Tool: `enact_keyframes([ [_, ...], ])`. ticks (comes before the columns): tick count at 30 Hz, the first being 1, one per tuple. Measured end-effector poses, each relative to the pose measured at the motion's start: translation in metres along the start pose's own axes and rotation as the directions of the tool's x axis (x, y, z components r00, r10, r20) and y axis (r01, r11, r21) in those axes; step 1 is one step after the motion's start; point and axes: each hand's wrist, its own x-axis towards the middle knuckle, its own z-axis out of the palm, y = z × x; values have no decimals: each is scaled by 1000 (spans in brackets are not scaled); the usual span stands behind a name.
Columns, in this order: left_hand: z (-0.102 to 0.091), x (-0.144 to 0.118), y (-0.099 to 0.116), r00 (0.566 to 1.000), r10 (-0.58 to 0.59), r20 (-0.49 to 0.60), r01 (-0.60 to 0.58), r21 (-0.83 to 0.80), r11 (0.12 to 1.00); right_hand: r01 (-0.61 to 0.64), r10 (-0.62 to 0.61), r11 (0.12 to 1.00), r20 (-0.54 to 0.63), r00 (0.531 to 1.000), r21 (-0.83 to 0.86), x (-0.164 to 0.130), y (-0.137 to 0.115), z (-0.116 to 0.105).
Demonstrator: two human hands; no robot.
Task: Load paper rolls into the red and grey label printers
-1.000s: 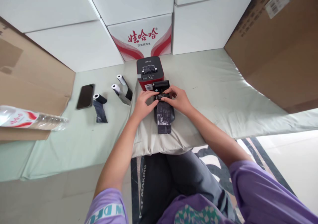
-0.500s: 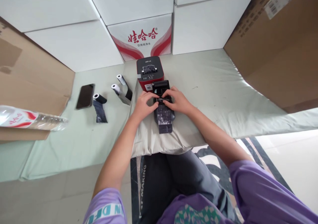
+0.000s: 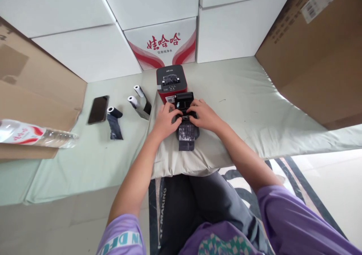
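Observation:
A small black printer (image 3: pixel 183 96) lies near the table's front edge with its lid raised at the back. A dark printed paper strip (image 3: pixel 186 132) runs out of it toward me, its end hanging low in front. My left hand (image 3: pixel 166 120) is at the printer's left side, thumb and fingers closed on the strip's upper part. From the right, my right hand (image 3: pixel 204 115) grips the same part, thumb below and fingers above. The fingertips hide some of the inside. Behind stands a red and black desktop printer (image 3: pixel 172 83).
To the left lie a dark paper roll (image 3: pixel 114 112) with its end unrolled, two more paper rolls (image 3: pixel 138 101) standing, and a phone (image 3: pixel 98 110). A water bottle (image 3: pixel 36 134) is at the far left. White boxes (image 3: pixel 164 44) line the back; a cardboard box (image 3: pixel 316 55) stands right.
Both hands have shifted slightly toward me, and their fingertips are a little farther apart. The strip's end has swung slightly left. More of the printer's inside shows below the lid.

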Motion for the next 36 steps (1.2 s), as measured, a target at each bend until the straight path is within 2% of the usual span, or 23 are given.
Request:
enact_keyframes([
  [3, 6, 1, 1, 998, -56, -12, 56, -36, 998, -49, 49, 998, 8, 999, -43, 0, 1, -1],
  [6, 10, 8, -2, 992, -121, 36, 124, -67, 990, -70, 76, 991, 49, 996, -110, 3, 0, -2],
  [11, 15, 21, -6, 987, -131, 92, 138, -76, 987, -97, 104, 991, 75, 992, -88, 5, -3, -2],
  [12, 15, 21, -4, 988, -134, 80, 141, -96, 985, -104, 106, 993, 48, 993, -48, 4, -4, -2],
  [14, 14, 17, 0, 990, -140, 14, 141, -154, 978, -108, 115, 992, -102, 988, 73, 2, -7, -1],
  [16, 8, 12, 5, 984, -155, -90, 132, -221, 966, -117, 185, 967, -311, 932, 225, 0, -8, 0],
  [18, -1, 7, 6, 963, -186, -193, 128, -278, 952, -142, 308, 912, -417, 855, 384, 0, -6, 2],
  [19, -6, 4, 4, 956, -193, -219, 124, -296, 947, -150, 358, 875, -409, 839, 460, 1, -4, 2],
  [21, -16, 1, -2, 972, -152, -178, 91, -313, 945, -143, 403, 798, -341, 849, 585, 3, 1, 4],
  [23, -24, -2, -9, 996, -78, -37, 62, -331, 941, -120, 402, 740, -292, 868, 662, 5, 4, 4],
  [25, -28, -3, -15, 996, -54, 75, 77, -354, 932, -113, 402, 713, -272, 874, 692, 7, 6, 3],
  [29, -28, -4, -19, 985, -160, 66, 173, -398, 901, -177, 370, 736, -169, 914, 654, 7, 8, 2],
  [33, -13, -4, -19, 965, -209, 161, 258, -408, 876, -244, 248, 775, 76, 966, 583, 6, 18, 0],
  [36, 3, -5, -23, 959, -198, 203, 269, -430, 862, -253, 147, 777, 225, 963, 576, 5, 26, -5],
])
